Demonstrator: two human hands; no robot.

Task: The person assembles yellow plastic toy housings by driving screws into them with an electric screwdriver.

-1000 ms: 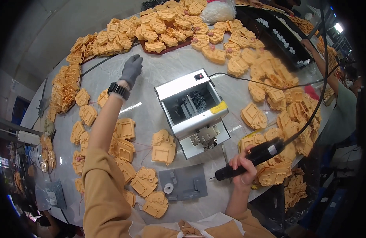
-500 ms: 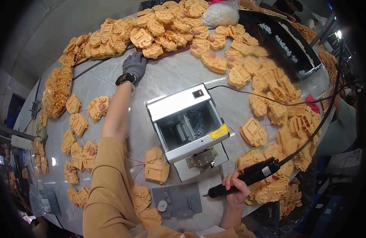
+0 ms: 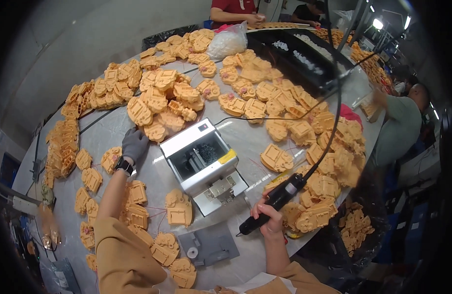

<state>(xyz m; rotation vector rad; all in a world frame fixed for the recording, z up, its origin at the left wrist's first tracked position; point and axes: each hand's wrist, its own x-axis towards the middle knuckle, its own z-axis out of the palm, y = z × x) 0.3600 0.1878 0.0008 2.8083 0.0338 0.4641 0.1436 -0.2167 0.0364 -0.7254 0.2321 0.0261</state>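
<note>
My left hand (image 3: 135, 144), in a grey glove, is closed at the near left edge of a heap of orange plastic housings (image 3: 162, 100). The dark red tray under that heap showed earlier; its rim is now mostly hidden. In my right hand (image 3: 271, 220) is a black electric screwdriver (image 3: 280, 198), its bit pointing down and left over the table. Between my hands stands a silver screw feeder (image 3: 199, 154) with loose screws inside. A grey fixture plate (image 3: 213, 247) with a white round piece lies near me.
Orange housings (image 3: 61, 147) line the table's left and more housings (image 3: 319, 188) crowd its right. The screwdriver's cable (image 3: 335, 122) hangs at the right. Beyond are a clear plastic bag (image 3: 228, 43) and a black tray of white parts (image 3: 294, 54). Other people work around the table.
The heaped tray has slid toward me with my left hand and now sits just behind the screw feeder. My view has shifted; my right hand still holds the screwdriver.
</note>
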